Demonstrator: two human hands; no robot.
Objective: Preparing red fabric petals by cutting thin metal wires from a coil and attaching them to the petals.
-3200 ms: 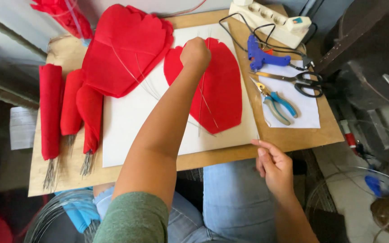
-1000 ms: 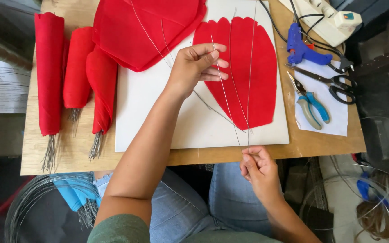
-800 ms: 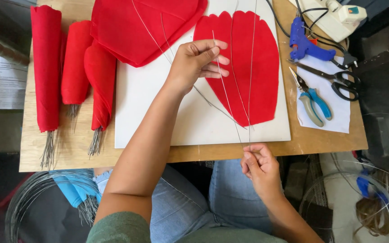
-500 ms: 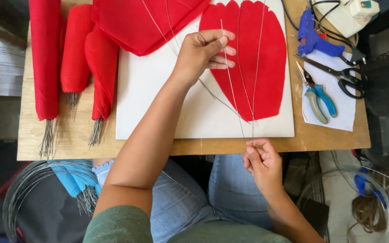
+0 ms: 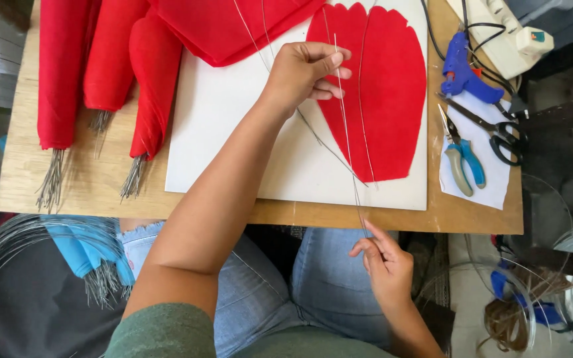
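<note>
While the left hand (image 5: pixel 306 69) pins thin wires (image 5: pixel 346 132), the right hand (image 5: pixel 382 258) apparently pinches their ends.

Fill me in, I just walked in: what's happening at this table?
A person is laying thin wires over a red petal-shaped cutout on a white board. The left hand pinches a wire over the cutout, and the right hand holds the lower ends below the table edge. Pliers, scissors and a blue glue gun lie alongside.
</note>
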